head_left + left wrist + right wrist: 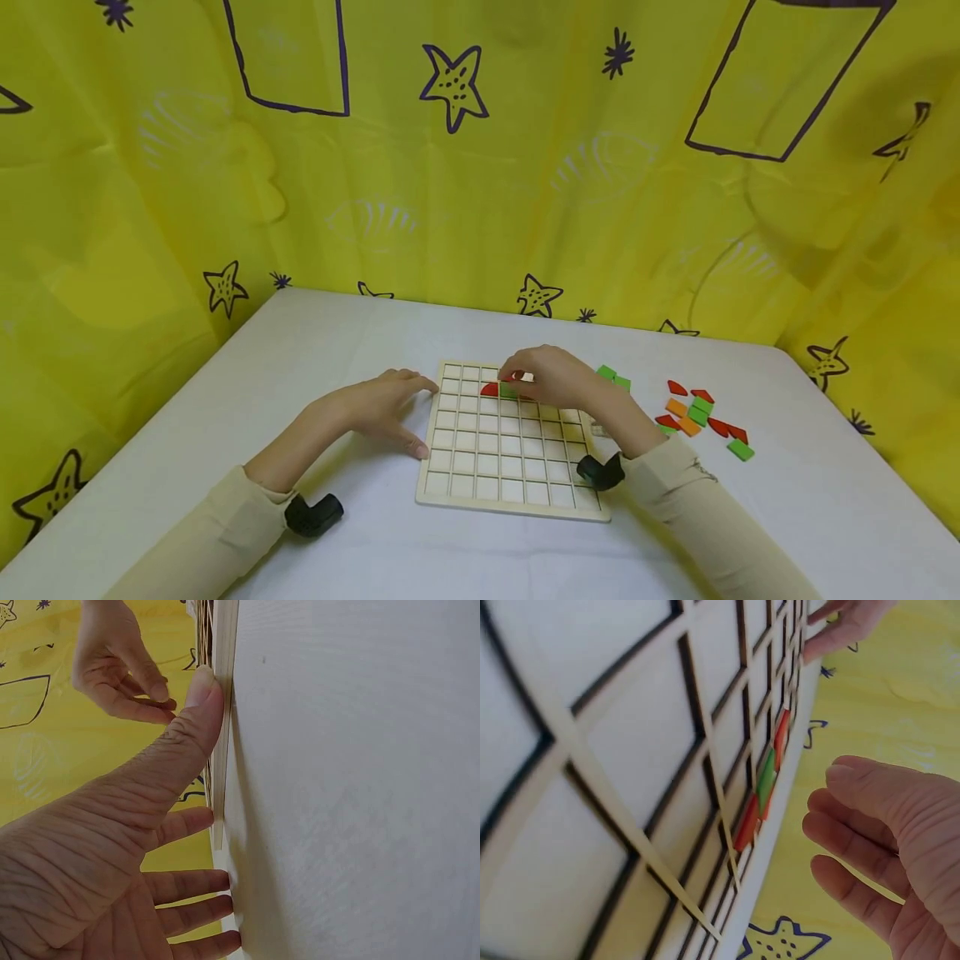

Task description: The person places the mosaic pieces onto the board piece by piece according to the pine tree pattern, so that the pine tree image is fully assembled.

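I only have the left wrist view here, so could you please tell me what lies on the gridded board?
Observer: The right wrist view shows a green piece there, between red pieces.
Operator: Thank you; are they toward the near side or the far side?
Observer: In the head view, they sit nearer the far edge of the gridded board.
Operator: And does anything lie beside it?
Observer: Yes, loose red, orange and green pieces lie on the table, to its right.

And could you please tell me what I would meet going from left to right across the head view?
Left hand → leftmost red piece on the grid board → right hand → scattered loose red, orange and green pieces.
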`<state>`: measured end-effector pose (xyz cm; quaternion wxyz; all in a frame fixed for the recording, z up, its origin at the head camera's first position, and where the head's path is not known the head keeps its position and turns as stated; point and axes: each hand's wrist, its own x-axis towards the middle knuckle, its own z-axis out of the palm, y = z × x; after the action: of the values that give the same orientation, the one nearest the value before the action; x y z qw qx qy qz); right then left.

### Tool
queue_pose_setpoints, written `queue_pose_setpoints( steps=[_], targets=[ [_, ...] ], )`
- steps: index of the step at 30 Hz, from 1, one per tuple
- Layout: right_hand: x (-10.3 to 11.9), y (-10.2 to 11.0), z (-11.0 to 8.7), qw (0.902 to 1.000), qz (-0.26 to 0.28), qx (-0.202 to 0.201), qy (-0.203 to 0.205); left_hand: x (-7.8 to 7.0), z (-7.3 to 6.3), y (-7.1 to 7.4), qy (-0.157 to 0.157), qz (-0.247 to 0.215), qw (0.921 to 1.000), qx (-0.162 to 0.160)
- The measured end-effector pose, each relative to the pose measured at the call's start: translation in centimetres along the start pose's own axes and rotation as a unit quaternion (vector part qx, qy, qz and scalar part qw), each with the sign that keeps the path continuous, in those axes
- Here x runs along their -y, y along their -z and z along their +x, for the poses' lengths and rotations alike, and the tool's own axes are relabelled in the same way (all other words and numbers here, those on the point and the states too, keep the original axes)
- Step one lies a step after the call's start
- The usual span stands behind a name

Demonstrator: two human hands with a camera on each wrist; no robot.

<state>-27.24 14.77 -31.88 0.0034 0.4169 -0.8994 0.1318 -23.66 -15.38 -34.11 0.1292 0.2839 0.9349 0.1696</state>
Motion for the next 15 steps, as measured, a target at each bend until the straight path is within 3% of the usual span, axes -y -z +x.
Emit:
queue_pose_setpoints(
  steps=[9, 15],
  targets=[
    [-0.2, 2.0, -2.4, 0.9983, 0.021, -0.048, -0.024, 0.2, 0.0, 0.1, -0.002, 0.002, 1.0000, 0.002],
    [-0.4, 2.3, -4.3, 0.9962, 0.021, -0.076, -0.038, 0.1, 0.0, 0.1, -0.002, 0.000, 1.0000, 0.002]
  ],
)
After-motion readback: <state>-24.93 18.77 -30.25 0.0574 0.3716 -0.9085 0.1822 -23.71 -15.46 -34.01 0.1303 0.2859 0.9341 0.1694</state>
